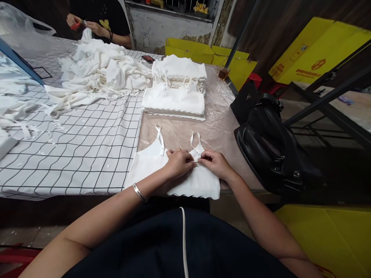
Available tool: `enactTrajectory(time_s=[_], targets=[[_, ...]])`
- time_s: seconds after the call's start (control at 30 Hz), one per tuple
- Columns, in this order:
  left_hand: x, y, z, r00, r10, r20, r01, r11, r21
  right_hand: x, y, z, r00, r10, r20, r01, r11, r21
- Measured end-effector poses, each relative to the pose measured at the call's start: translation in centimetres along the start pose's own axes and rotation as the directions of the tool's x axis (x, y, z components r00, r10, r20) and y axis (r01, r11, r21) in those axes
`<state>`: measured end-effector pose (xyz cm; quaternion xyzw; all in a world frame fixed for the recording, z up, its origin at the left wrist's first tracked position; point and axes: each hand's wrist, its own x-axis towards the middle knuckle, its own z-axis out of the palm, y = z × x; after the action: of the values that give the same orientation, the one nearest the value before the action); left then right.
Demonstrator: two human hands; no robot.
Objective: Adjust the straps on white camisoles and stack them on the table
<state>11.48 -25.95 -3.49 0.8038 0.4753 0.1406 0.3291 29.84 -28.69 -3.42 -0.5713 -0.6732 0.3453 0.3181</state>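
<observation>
both hands, left hand and right hand, pinch the right strap of a white fabric camisole top lying flat on the brown table, fingers closed on it.

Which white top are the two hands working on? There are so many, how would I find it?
Start at the table and look at its near edge, where the checked cloth ends. One white strappy top lies flat there alone, with the left hand and right hand pinching its right strap. The others sit behind it in a neat stack or a jumbled heap.
</observation>
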Motion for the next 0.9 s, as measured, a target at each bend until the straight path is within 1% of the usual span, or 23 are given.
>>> enactTrajectory(time_s=[0.2, 0.27, 0.3, 0.37, 0.4, 0.43, 0.47, 0.5, 0.53, 0.57, 0.6, 0.63, 0.67, 0.77, 0.83, 0.9], targets=[[0.2, 0.2, 0.1, 1.0, 0.005, 0.001, -0.005, 1.0, 0.009, -0.1, -0.3, 1.3, 0.995, -0.029, -0.099, 0.032, 0.999, 0.029], [-0.1, 0.4, 0.2, 1.0, 0.01, -0.001, -0.01, 0.999, 0.048, -0.1, -0.5, 1.9, 0.991, 0.003, -0.134, 0.006, 0.998, 0.069], [-0.4, 0.5, 0.3, 1.0, 0.015, -0.027, -0.013, 0.996, 0.091, -0.1, -0.6, 2.1, 0.989, 0.039, -0.14, -0.022, 0.993, 0.115], [-1.5, 0.5, 0.7, 0.99, 0.081, -0.117, -0.053, 0.974, 0.222, -0.1, -1.0, 2.3, 0.984, 0.14, -0.113, -0.104, 0.955, 0.278], [-2.4, 0.4, 1.0, 0.976, 0.154, -0.152, -0.103, 0.95, 0.296, 0.1, -1.3, 2.1, 0.977, 0.199, -0.076, -0.156, 0.911, 0.381], [-3.2, 0.2, 1.4, 0.955, 0.252, -0.154, -0.183, 0.914, 0.362, 0.4, -1.6, 1.9, 0.966, 0.256, -0.026, -0.212, 0.851, 0.481], [-4.2, -0.1, 1.9, 0.926, 0.361, -0.112, -0.289, 0.866, 0.409, 0.9, -2.0, 1.5, 0.951, 0.307, 0.027, -0.267, 0.777, 0.57], [-5.0, -0.5, 2.3, 0.887, 0.46, -0.035, -0.402, 0.809, 0.43, 1.7, -2.4, 1.0, 0.932, 0.354, 0.077, -0.317, 0.696, 0.644], [-5.8, -0.9, 2.7, 0.845, 0.532, 0.048, -0.498, 0.753, 0.429, 2.7, -2.7, 0.4, 0.911, 0.396, 0.115, -0.356, 0.616, 0.703], [-6.4, -1.3, 3.1, 0.809, 0.575, 0.117, -0.566, 0.71, 0.419, 3.9, -2.9, -0.2, 0.892, 0.43, 0.139, -0.38, 0.546, 0.747], [-6.8, -1.6, 3.3, 0.786, 0.595, 0.166, -0.604, 0.684, 0.409, 5.3, -3.1, -0.9, 0.877, 0.458, 0.146, -0.387, 0.493, 0.779], [-7.0, -1.9, 3.5, 0.778, 0.599, 0.192, -0.618, 0.674, 0.404, 6.8, -3.2, -1.6, 0.863, 0.485, 0.139, -0.389, 0.465, 0.796], [-7.0, -2.0, 3.6, 0.778, 0.594, 0.203, -0.619, 0.673, 0.405, 8.4, -3.2, -2.2, 0.85, 0.511, 0.124, -0.394, 0.461, 0.795], [-6.8, -2.2, 3.6, 0.777, 0.59, 0.221, -0.622, 0.662, 0.418, 12.2, -2.6, -3.2, 0.813, 0.575, 0.095, -0.447, 0.511, 0.734], [-6.6, -2.1, 3.4, 0.772, 0.591, 0.235, -0.628, 0.649, 0.431, 13.7, -2.0, -3.1, 0.793, 0.6, 0.107, -0.493, 0.529, 0.691], [-6.5, -2.0, 3.3, 0.768, 0.593, 0.243, -0.632, 0.639, 0.438, 14.2, -1.4, -2.7, 0.784, 0.609, 0.12, -0.524, 0.546, 0.654]])
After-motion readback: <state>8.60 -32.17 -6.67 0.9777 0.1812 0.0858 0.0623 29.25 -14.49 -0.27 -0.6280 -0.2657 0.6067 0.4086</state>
